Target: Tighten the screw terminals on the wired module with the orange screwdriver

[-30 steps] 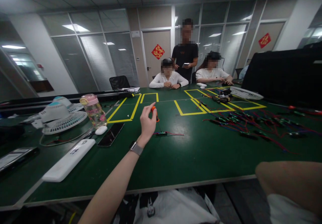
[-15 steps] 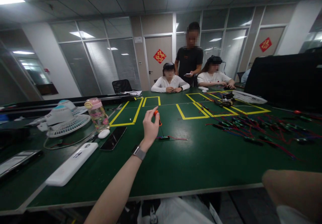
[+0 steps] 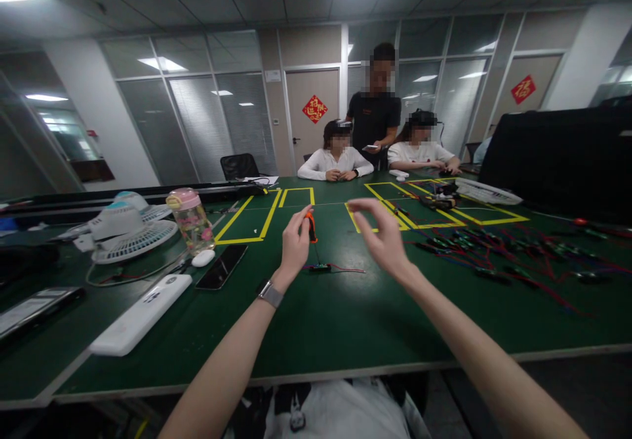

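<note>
My left hand pinches the orange-and-black handle of a screwdriver. The screwdriver stands nearly upright, its thin shaft pointing down at a small green circuit board on the table. Whether the tip touches the board is too small to tell. Red wires trail from the board to the right. Over the table to the right of the screwdriver, my right hand is raised with nothing in it, thumb and fingers curved and apart.
Many wired circuit boards lie heaped at the right on the green table. To the left are a black phone, a white power bank, a drink bottle and a fan. Three people are across the table.
My right hand has come up from the lower right edge to beside the screwdriver. My left hand stays at the screwdriver, its fingers now straighter.
</note>
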Demonstrator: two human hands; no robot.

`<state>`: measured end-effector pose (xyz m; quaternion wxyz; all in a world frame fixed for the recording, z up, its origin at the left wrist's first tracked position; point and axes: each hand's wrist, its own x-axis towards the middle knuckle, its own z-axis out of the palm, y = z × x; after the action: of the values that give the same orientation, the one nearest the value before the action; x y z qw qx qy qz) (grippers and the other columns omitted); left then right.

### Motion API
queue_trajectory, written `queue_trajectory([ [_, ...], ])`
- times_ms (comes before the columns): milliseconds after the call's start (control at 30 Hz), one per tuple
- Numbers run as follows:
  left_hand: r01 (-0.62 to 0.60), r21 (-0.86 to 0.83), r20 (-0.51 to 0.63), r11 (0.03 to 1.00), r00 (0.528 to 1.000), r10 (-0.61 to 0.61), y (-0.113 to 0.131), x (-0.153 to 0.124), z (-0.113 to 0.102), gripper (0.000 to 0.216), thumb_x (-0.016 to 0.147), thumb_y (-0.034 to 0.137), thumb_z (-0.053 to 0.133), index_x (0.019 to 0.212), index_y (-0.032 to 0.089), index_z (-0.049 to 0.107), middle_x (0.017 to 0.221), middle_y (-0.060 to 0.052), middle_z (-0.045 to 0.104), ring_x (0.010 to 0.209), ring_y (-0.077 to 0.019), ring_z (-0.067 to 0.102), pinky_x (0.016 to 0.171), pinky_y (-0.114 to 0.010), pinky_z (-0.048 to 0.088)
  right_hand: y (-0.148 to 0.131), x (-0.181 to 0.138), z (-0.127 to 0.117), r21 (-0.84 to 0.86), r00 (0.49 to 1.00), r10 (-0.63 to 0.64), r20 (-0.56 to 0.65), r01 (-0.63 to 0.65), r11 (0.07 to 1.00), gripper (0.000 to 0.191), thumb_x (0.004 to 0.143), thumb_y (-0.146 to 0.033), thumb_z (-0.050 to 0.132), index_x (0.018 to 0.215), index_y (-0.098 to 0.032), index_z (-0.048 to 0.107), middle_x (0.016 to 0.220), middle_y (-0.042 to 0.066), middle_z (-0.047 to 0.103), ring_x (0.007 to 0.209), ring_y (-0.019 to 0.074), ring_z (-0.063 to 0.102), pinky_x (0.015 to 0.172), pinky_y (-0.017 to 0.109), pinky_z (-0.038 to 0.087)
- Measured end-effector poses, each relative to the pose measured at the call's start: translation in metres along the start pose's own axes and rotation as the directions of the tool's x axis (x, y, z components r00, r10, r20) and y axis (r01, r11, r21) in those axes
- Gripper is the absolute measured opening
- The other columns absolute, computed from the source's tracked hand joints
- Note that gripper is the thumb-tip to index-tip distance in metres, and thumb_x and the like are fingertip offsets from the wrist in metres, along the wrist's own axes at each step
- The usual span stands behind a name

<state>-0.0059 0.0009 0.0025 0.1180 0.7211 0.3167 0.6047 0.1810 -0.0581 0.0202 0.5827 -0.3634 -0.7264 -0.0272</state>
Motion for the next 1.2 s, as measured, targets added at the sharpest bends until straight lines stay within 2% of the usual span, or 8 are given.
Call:
queue_trajectory([
  [67,0.009,-0.023,0.029,1.0,1.0,-0.008,-0.001,0.001,0.0,0.033,0.094,0.026,0.039,0.123,0.02,0.055,0.118,-0.008,0.061,0.111,-0.0165,0.057,0.096,-0.031,0.043,0.016,-0.015,0.025,0.039,0.98,0.11,0.168,-0.118,0.992,0.027,0.085,-0.028,0.057,0.11,-0.017,0.06,0.102,0.008,0.065,0.094,0.019,0.062,0.085,0.035,0.05],
  [167,0.036,-0.096,0.075,0.995,0.997,-0.029,0.0,0.001,0.0,0.033,0.094,0.027,0.039,0.123,0.02,0.054,0.118,-0.009,0.061,0.104,-0.0165,0.062,0.091,-0.03,0.047,0.041,-0.039,0.057,-0.014,0.855,0.277,0.439,-0.301,0.953,0.045,0.072,-0.035,0.071,0.112,-0.016,0.061,0.105,0.01,0.066,0.091,0.0208,0.063,0.081,0.035,0.05],
  [267,0.064,-0.167,0.116,0.984,0.992,-0.044,0.002,0.002,0.0,0.033,0.094,0.027,0.04,0.123,0.02,0.054,0.115,-0.009,0.062,0.096,-0.0157,0.065,0.085,-0.029,0.049,0.054,-0.053,0.074,-0.096,0.802,0.251,0.541,-0.238,0.967,0.041,0.068,-0.039,0.074,0.103,-0.019,0.067,0.102,0.008,0.068,0.096,0.0235,0.061,0.088,0.038,0.046],
  [433,0.036,-0.134,0.082,0.99,0.996,-0.025,0.004,0.002,0.002,0.028,0.09,0.027,0.047,0.115,0.021,0.059,0.103,-0.007,0.063,0.089,-0.0144,0.063,0.08,-0.027,0.051,0.056,-0.055,0.079,-0.105,0.822,0.242,0.515,-0.219,0.97,0.013,0.076,-0.026,0.066,0.087,-0.023,0.073,0.1,0.004,0.07,0.097,0.0212,0.061,0.09,0.036,0.044],
  [667,0.017,-0.026,0.041,1.0,0.999,-0.016,0.002,0.003,0.0,0.027,0.09,0.028,0.048,0.113,0.023,0.062,0.105,-0.006,0.058,0.095,-0.0148,0.059,0.083,-0.027,0.049,0.057,-0.055,0.078,-0.082,0.828,0.238,0.508,-0.228,0.97,0.016,0.076,-0.023,0.065,0.09,-0.024,0.072,0.099,0.004,0.07,0.095,0.0208,0.061,0.089,0.035,0.045],
  [833,0.061,-0.142,0.114,0.988,0.992,-0.045,0.0,0.005,-0.002,0.032,0.092,0.025,0.044,0.121,0.022,0.057,0.105,-0.007,0.063,0.093,-0.0149,0.062,0.085,-0.029,0.05,0.056,-0.055,0.076,-0.062,0.823,0.247,0.512,-0.251,0.966,0.013,0.077,-0.023,0.065,0.087,-0.024,0.073,0.1,0.004,0.07,0.096,0.0208,0.062,0.089,0.035,0.045],
  [1033,0.02,-0.014,0.015,1.0,1.0,-0.02,0.003,0.003,0.0,0.027,0.087,0.031,0.054,0.11,0.023,0.064,0.101,-0.005,0.058,0.091,-0.0142,0.059,0.082,-0.026,0.049,0.057,-0.054,0.077,-0.067,0.819,0.257,0.514,-0.26,0.963,0.014,0.078,-0.024,0.064,0.087,-0.023,0.074,0.099,0.005,0.07,0.097,0.0213,0.062,0.09,0.036,0.045],
  [1200,0.08,-0.16,0.113,0.984,0.992,-0.062,0.001,0.004,0.001,0.033,0.093,0.027,0.041,0.122,0.02,0.056,0.105,-0.007,0.064,0.094,-0.0149,0.062,0.085,-0.029,0.049,0.057,-0.055,0.076,-0.093,0.817,0.275,0.507,-0.265,0.96,0.013,0.076,-0.025,0.065,0.086,-0.023,0.074,0.101,0.006,0.069,0.098,0.0219,0.061,0.091,0.036,0.045],
])
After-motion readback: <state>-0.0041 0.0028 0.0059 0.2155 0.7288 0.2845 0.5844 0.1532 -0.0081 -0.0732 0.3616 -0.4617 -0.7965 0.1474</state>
